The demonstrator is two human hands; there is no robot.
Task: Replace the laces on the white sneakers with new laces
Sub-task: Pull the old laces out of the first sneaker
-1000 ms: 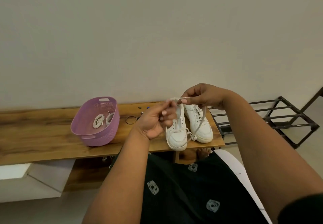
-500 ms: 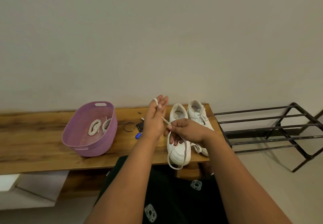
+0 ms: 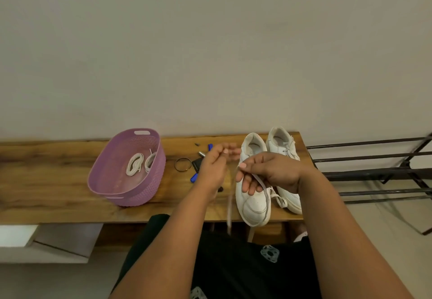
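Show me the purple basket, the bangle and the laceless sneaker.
purple basket (image 3: pixel 112 189): head view, near rim.
bangle (image 3: pixel 177 167): head view, left edge of ring.
laceless sneaker (image 3: pixel 253 201): head view, toe cap.

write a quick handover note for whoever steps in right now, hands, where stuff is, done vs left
Right hand pinches the loose old lace, which hangs over the bench edge. Left hand is blurred; its grip can't be read.
Left sneaker is unlaced; right sneaker is laced, both on the wooden bench.
Two coiled new laces sit in the purple basket.
Done: one old lace out. Left: unlace the right sneaker, thread both new laces.
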